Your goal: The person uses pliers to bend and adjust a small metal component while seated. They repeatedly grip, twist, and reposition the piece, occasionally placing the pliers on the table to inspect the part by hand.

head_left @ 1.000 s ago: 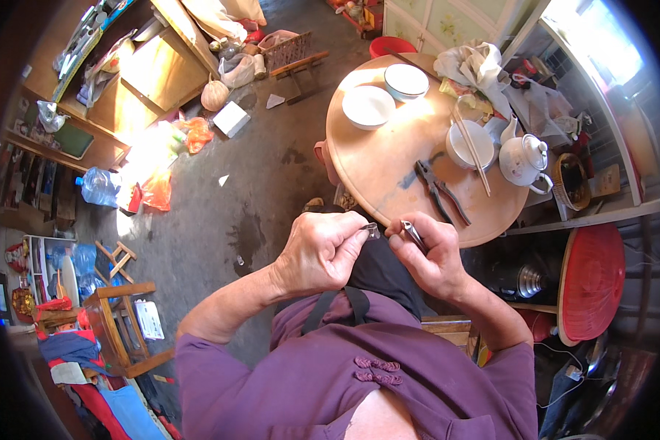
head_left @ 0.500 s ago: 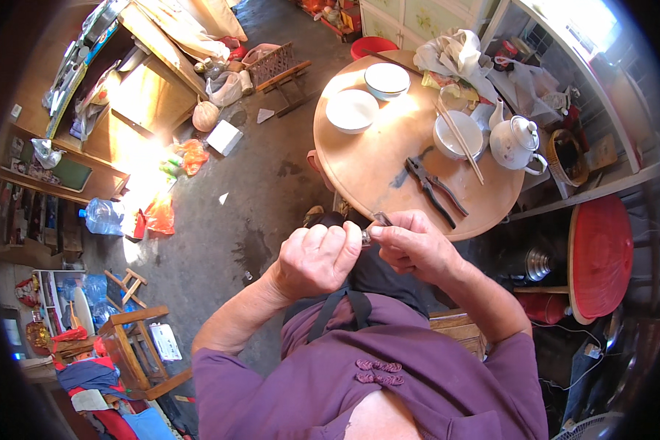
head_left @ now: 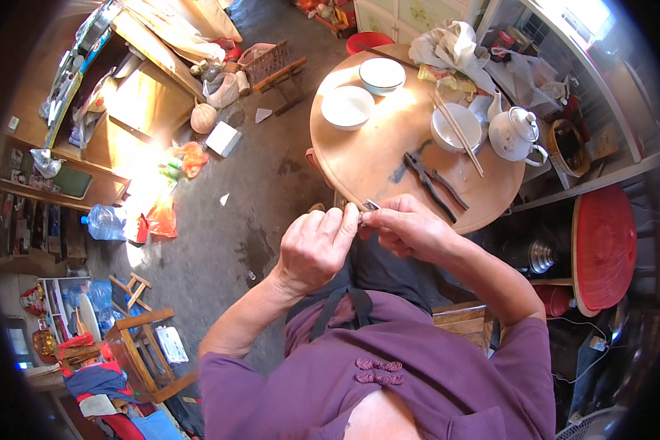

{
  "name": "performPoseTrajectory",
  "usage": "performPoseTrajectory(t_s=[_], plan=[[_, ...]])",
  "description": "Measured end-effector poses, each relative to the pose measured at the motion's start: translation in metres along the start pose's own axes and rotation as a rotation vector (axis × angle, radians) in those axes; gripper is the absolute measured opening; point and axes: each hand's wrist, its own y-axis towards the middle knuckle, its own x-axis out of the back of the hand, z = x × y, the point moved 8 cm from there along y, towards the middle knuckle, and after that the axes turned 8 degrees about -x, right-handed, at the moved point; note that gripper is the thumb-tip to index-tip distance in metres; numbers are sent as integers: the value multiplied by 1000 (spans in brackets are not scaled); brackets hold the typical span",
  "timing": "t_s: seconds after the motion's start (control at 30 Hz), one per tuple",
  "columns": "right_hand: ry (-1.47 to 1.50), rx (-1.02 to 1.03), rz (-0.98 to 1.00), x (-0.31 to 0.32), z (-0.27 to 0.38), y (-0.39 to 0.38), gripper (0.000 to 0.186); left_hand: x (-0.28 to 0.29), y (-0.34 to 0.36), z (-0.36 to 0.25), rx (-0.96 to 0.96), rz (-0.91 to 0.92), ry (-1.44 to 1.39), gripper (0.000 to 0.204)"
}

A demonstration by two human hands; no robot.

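Observation:
My left hand [head_left: 312, 246] is curled closed, its thumb and forefinger meeting my right fingertips over my lap. Pinched in my right hand [head_left: 407, 227] is a small shiny metal piece [head_left: 371, 206] with a flat, lever-like part sticking up. Its lower end sits at my left fingertips, and my fingers cover much of it, so its kind is unclear. Just beyond my right hand, pliers [head_left: 434, 187] with dark handles lie on the round wooden table [head_left: 359, 165], jaws pointing away from me.
White bowls [head_left: 347, 108] stand on the table; chopsticks [head_left: 458, 133] rest across another bowl beside a white teapot [head_left: 512, 134]. A crumpled pale bag [head_left: 455, 55] lies at the far edge. A red round lid [head_left: 603, 249] stands at right. A wooden stool [head_left: 143, 352] is at lower left.
Both hands have risen slightly, away from my body, still together at the metal piece. The metal piece has tilted a little. The view has shifted slightly; the table things lie as before.

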Motion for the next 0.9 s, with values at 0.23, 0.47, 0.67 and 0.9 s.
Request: performPoseTrajectory(t_s=[0.23, 0.47, 0.67, 0.9], plan=[[-641, 395, -670, 116, -45, 89, 29, -101, -45, 44, 695, -42, -872, 16], [-1108, 329, -1061, 143, -53, 116, 17, -131, -73, 34, 1052, 92, -1360, 23], [-1193, 318, -1124, 160, -64, 116, 16, -118, -69, 35, 1002, 112, -1267, 22], [-1360, 452, -1204, 141, -47, 51, 36, -108, -68, 28, 1020, 127, -1483, 26]])
